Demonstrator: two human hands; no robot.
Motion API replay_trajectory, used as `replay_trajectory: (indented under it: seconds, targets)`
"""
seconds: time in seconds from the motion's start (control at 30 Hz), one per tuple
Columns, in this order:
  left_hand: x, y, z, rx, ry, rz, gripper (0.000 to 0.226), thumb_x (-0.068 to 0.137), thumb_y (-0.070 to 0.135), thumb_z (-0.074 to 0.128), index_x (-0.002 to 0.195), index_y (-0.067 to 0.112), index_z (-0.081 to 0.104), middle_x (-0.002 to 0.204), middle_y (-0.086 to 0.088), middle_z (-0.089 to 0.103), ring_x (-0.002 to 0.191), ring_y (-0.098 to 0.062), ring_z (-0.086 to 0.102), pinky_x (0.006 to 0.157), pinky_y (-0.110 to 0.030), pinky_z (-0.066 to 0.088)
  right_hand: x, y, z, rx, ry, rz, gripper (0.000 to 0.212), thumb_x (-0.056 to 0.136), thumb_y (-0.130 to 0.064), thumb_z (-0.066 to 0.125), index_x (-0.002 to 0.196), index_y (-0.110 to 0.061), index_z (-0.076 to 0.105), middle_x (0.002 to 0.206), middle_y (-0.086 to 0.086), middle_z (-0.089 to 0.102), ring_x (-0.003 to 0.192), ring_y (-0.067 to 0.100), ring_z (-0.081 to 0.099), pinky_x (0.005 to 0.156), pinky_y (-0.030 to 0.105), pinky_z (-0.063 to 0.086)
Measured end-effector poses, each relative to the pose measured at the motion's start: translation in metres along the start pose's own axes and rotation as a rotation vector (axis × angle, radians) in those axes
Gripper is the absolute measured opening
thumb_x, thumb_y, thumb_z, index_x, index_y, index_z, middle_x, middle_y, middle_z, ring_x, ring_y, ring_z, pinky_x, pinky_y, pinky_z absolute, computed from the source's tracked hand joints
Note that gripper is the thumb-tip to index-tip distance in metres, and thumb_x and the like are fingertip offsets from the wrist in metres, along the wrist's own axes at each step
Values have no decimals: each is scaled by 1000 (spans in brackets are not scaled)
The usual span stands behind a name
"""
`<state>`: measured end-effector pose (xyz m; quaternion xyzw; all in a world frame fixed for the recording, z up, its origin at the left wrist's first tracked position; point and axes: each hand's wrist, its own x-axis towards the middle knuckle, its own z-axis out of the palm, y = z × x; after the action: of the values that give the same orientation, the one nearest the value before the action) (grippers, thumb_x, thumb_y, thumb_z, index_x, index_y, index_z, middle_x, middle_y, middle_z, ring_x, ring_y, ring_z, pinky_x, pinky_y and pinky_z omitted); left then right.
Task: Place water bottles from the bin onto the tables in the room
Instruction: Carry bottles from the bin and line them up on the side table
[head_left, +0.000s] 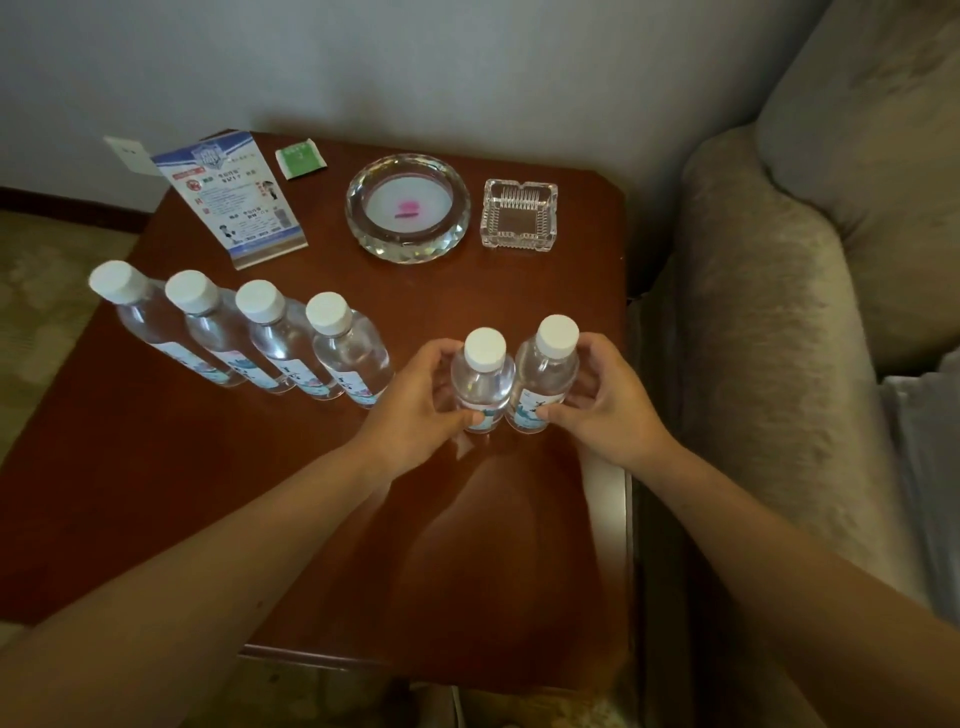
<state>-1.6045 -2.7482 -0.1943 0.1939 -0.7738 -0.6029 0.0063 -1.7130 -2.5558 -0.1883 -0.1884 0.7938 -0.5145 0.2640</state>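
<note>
On the table, the round dish is sitting toward the back. The square ashtray is sitting just right of it, the leaflet stand left, the small packet behind-left. Four bottles are standing front-left of it, two bottles side by side in front.

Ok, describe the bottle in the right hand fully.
The right-hand bottle is small, clear plastic, with a white cap and a white-and-blue label low down. It is upright on the wooden table near its right edge, close beside the left-hand bottle. The right hand grips it, thumb on the label.
</note>
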Motion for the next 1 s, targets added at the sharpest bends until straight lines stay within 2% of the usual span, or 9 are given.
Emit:
replay_trajectory:
  seconds: [0.1, 0.2, 0.33, 0.43, 0.5, 0.63, 0.73, 0.87, 1.0]
  targets:
    - [-3, -4, 2, 14, -1, 12, 68, 75, -8, 77, 113, 37, 44, 118, 18, 58, 111, 10, 58, 93, -11, 48, -3, 3, 2, -12, -1, -8, 71, 75, 2, 81, 112, -46, 44, 124, -18, 57, 125, 11, 57, 103, 37, 52]
    - [-2, -2, 1, 17, -9, 10, 66, 76, -6, 78, 117, 34, 43, 117, 20, 58, 109, 12, 59, 93, -12, 49, -4, 3, 1, -24, -5, -2, 70, 75, 1, 81, 120, -37, 43, 123, -19, 57, 121, 9, 58, 102, 33, 52]
    - [-3, 2, 3, 45, -8, -1, 66, 77, -4, 78, 122, 29, 41, 115, 23, 56, 104, 13, 59, 93, -15, 49, -4, -3, -2, -160, -3, 0, 72, 77, -6, 82, 132, -29, 42, 134, -10, 57, 127, 12, 54, 105, 35, 49]
    - [-5, 8, 4, 97, 8, -10, 69, 74, 0, 81, 121, 28, 41, 114, 22, 54, 105, 4, 59, 95, -21, 50, -8, -13, -10, -252, -5, -42, 84, 75, -12, 85, 144, -25, 39, 142, -8, 52, 132, 12, 49, 106, 35, 47]
    - [-6, 15, 2, 123, 12, -8, 72, 71, 5, 85, 122, 29, 42, 117, 17, 55, 108, -2, 59, 92, -19, 49, -11, -26, -16, -263, 21, -86, 86, 74, -15, 85, 147, -26, 40, 143, -8, 52, 131, 8, 48, 103, 31, 46]
    - [-9, 39, -8, 150, 44, 111, 67, 68, 10, 88, 123, 31, 55, 128, 5, 56, 117, -7, 57, 98, -24, 49, -16, -52, -25, -337, 68, -171, 64, 80, -24, 82, 139, -22, 55, 135, -4, 62, 119, 8, 58, 99, 33, 52]
    - [-11, 61, -19, 357, 36, 190, 56, 74, 14, 84, 123, 30, 63, 119, 8, 58, 111, -6, 57, 99, -22, 47, -12, -63, -26, -391, 57, -151, 46, 86, -25, 76, 130, -20, 63, 128, -2, 66, 111, 11, 63, 98, 37, 54]
    - [-6, 79, -26, 631, 45, 242, 49, 77, 23, 81, 123, 32, 66, 109, 13, 61, 109, -11, 55, 94, -32, 45, -4, -68, -23, -517, 56, -161, 32, 85, -31, 74, 115, -23, 70, 113, -5, 71, 102, 12, 64, 90, 41, 56]
    - [-7, 86, -28, 785, 37, 302, 40, 79, 28, 78, 118, 31, 68, 108, 3, 69, 109, -19, 52, 89, -42, 47, -6, -65, -17, -617, 101, -210, 24, 90, -30, 69, 112, -23, 68, 106, -3, 71, 98, 17, 65, 83, 38, 56]
